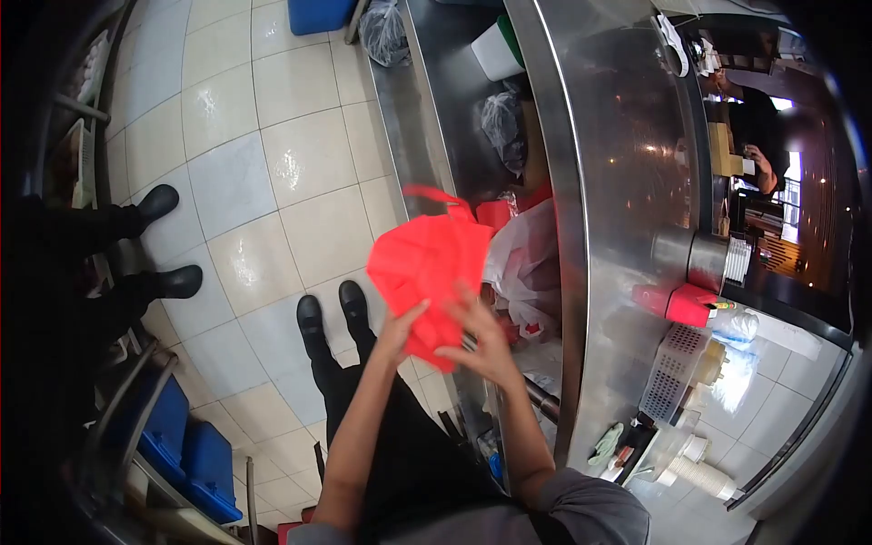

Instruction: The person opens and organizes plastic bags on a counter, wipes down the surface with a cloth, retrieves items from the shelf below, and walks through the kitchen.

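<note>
A bright red cloth bag (427,259) hangs in front of me, its strap loop standing out at the far end. My left hand (397,334) grips the bag's near left edge, thumb across the cloth and the other fingers largely hidden. Over the near right edge is my right hand (483,343), fingers and thumb apart, slightly blurred against the red cloth. Just right of the bag, a white plastic bag (525,254) lies on the lower shelf with more red material beside it.
A steel counter (627,182) runs along my right, holding a perforated basket (675,372) and a red item (688,304). Another person's shoes (177,282) stand on the tiled floor at left, near blue bins (204,463). Beyond the counter, a person (758,136) works.
</note>
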